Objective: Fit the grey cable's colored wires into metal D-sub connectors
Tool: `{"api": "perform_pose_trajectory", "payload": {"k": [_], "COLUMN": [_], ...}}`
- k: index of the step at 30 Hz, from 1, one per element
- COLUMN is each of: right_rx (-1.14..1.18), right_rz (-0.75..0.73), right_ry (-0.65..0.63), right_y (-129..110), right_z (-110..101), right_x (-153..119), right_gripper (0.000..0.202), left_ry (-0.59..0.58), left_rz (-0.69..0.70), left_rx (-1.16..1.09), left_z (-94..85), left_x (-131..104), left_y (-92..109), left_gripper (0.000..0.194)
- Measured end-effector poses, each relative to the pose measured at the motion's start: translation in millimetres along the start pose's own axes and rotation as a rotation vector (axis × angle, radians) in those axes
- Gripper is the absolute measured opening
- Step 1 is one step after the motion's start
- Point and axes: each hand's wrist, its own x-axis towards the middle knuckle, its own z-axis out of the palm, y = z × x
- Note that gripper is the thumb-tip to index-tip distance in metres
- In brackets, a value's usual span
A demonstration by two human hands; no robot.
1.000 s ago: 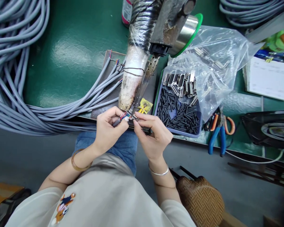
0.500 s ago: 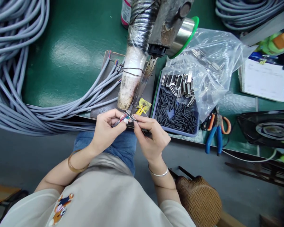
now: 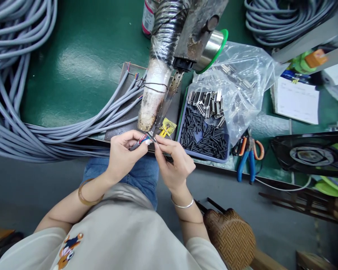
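My left hand (image 3: 124, 155) is closed around the stripped end of a grey cable (image 3: 135, 145), thumb and fingers pinched narrow just behind the point where its coloured wires (image 3: 143, 138) fan out. My right hand (image 3: 173, 163) meets it from the other side, fingertips (image 3: 157, 140) pinched on a small metal connector (image 3: 151, 137) held against those wires. Both hands hover at the near edge of the green bench (image 3: 81, 63), above my lap, the two grips almost touching.

Judged from this view, the cable end is already stripped and its wires spread, and the connector is brought up to them; whether any wire is yet joined is too small to tell. The joining itself appears to remain.

Directly beyond the hands stands a fixed tool, its stained white sleeve (image 3: 153, 99) and thin metal tip (image 3: 169, 99) pointing down toward the connector, just short of it. A yellow tag (image 3: 168, 127) lies beside the tip. To the right, a blue tray (image 3: 228, 144) holds short black tubing pieces (image 3: 202, 135) and spare metal connectors (image 3: 207, 103), partly under a clear plastic bag (image 3: 242, 82). Blue and orange-handled pliers (image 3: 248, 157) lie beyond the tray. More grey cables (image 3: 17, 123) loop across the bench to the left.
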Motion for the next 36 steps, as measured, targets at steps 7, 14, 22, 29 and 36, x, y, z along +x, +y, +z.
{"api": "perform_pose_trajectory", "payload": {"k": [7, 14, 22, 29, 36], "right_rx": [0.011, 0.043, 0.01, -0.024, -0.108], "right_rz": [-0.008, 0.003, -0.005, -0.035, -0.113], "right_ry": [0.005, 0.012, 0.015, 0.017, -0.011], "right_y": [3.0, 4.5, 3.9, 0.4, 0.5], "right_z": [2.8, 4.0, 4.2, 1.9, 0.8], "right_x": [1.7, 2.4, 2.9, 6.5, 5.9], "right_gripper": [0.019, 0.02, 0.019, 0.019, 0.02], "left_ry": [0.006, -0.016, 0.034, 0.028, -0.006], "left_rz": [0.041, 0.037, 0.04, 0.075, 0.056], "left_rx": [-0.008, -0.063, -0.055, -0.065, -0.1], "left_z": [0.8, -0.1, 5.6, 3.9, 0.7], "left_x": [2.3, 3.2, 1.4, 0.9, -0.4], "left_y": [-2.5, -8.4, -5.6, -3.7, -9.5], "left_gripper": [0.01, 0.013, 0.013, 0.011, 0.01]}}
